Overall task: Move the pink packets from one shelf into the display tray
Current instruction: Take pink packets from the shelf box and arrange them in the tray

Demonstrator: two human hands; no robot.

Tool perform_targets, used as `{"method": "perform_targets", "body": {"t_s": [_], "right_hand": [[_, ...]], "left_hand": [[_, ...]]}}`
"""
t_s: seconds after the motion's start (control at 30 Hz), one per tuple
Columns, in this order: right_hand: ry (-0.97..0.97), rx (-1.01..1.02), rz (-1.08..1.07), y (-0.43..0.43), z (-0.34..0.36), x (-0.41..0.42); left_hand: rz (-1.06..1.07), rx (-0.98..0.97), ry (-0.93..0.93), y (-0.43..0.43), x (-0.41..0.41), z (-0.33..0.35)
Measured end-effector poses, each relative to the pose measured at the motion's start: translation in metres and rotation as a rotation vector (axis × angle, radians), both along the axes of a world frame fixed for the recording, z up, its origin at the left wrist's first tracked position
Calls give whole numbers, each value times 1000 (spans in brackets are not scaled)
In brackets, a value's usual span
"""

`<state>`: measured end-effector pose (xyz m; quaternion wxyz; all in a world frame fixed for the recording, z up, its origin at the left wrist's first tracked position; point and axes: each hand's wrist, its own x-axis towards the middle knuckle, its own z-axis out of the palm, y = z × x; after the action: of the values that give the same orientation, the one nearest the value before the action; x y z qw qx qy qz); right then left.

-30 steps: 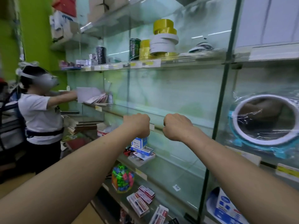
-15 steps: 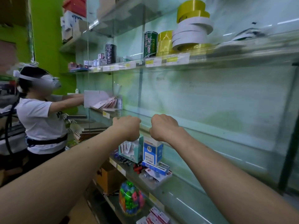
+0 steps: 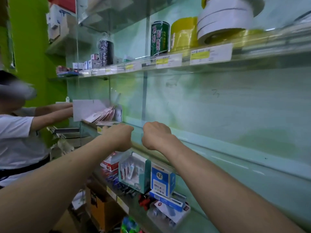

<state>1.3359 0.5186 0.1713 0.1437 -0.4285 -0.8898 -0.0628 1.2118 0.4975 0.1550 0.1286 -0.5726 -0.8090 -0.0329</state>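
step: reach phase, by my read. Neither hand has a packet and nothing shows a transfer underway.
left hand [image 3: 119,137]: fist, seen from the back, fingers curled under. Nothing visible in it. Held in the air just in front of the middle shelf [image 3: 235,158] edge.
right hand [image 3: 156,135]: also a fist with nothing visible in it. Just beside the left hand, with a small gap between them.
packets [image 3: 105,115]: pink, fanned stack on the middle shelf, left of and behind the left hand, near it but not touching.
tray [image 3: 84,110]: white-walled holder around the packets' left end. Probably the display tray, but I can't confirm that. If it is, these packets may already be in it, and no other pink stack is clearly visible.
orientation: packets lean like a fanned deck. Long axis runs lower left to upper right in view, top ends pointing up toward the back wall. Blurred, so this is approximate.
other person [image 3: 16,140]: both arms reach to the tray from the left.
next move: uncurl the fingers and shift left to the stack. Pinch across the short side of the fan, keeping it together. Mind the other person's arms in the same spot.
risk: the fan may splay if gripped loosely.
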Motion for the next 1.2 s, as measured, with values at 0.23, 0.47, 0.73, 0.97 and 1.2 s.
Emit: {"method": "perform_targets", "body": {"t_s": [0.23,0.47,0.73,0.97,1.2], "right_hand": [[0,2,-27,21,-3,-59],[14,-4,-171,39,1,-135],[15,-13,-255,51,-1,-205],[-14,-21,-297,91,-5,-242],[-38,38,-280,148,-3,-272]], "left_hand": [[-40,11,5,39,-64,-5],[-156,-4,10,65,-141,-3],[-230,-38,-15,88,-211,-1],[-262,-44,-82,128,-256,-11],[-249,-30,-23,187,-300,-7]]}}
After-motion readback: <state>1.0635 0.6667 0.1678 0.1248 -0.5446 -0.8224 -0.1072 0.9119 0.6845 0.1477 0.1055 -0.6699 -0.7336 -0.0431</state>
